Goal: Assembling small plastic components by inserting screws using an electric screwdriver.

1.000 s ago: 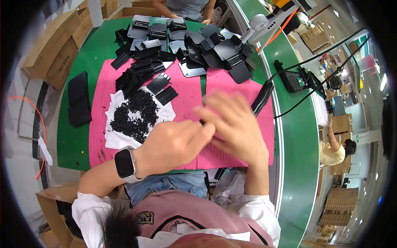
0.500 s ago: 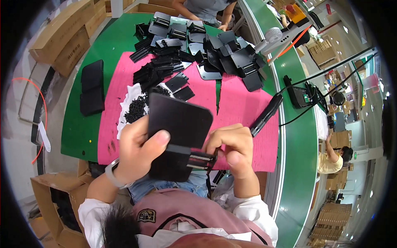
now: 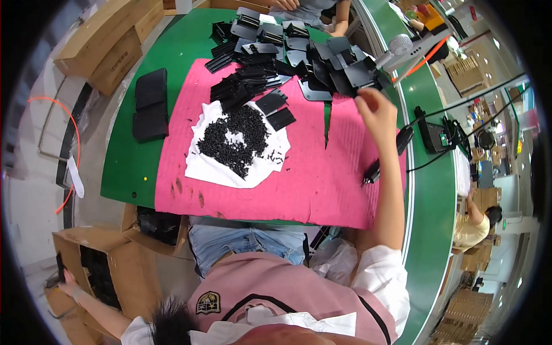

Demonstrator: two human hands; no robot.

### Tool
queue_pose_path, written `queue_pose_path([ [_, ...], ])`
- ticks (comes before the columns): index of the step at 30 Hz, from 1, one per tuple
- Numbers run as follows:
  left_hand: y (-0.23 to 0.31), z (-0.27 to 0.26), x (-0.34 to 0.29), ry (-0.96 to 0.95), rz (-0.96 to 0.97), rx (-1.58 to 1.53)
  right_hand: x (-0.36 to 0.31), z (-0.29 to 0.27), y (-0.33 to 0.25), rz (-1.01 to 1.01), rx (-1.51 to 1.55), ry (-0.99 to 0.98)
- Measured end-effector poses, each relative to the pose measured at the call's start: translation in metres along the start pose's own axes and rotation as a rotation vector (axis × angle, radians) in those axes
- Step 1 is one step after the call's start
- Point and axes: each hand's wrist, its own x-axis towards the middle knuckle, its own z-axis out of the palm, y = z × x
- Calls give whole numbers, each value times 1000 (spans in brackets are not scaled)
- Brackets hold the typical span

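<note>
My left hand (image 3: pixel 70 286) is far out at the lower left, closed on a black plate (image 3: pixel 60 267) seen nearly edge-on beside an open cardboard box (image 3: pixel 129 270). My right hand (image 3: pixel 378 115) reaches to the right end of a heap of black plates and brackets (image 3: pixel 322 66). Its thumb and forefinger are apart, with the tips close to the edge of a black plate (image 3: pixel 346 81); whether they touch it is hard to tell. Beneath my right forearm lies a black corded electric screwdriver (image 3: pixel 372 171), partly covered. Many small black screws (image 3: pixel 221 141) rest on a white cloth (image 3: pixel 215 177).
A pink foam mat (image 3: pixel 259 201) covers part of the green table (image 3: pixel 129 178). Two black plates (image 3: pixel 150 106) lie at its left. A small fan (image 3: pixel 399 45) stands at the right edge, near a black device (image 3: pixel 431 135). Another person's hands (image 3: pixel 287 4) are at the far side.
The joined black plate and bracket have left the middle. My left hand swung down left toward the box with a black plate; my right hand moved up right to the heap, uncovering the screws.
</note>
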Motion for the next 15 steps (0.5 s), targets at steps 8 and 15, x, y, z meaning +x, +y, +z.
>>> queue_pose_path([
  [8, -109, 35, -43, 105, 438, 430, 50, 9, 61, 166, -789, -41],
  [15, -291, 225, -94, -464, 429, 642, 42, -8, 62, 210, -783, 6],
])
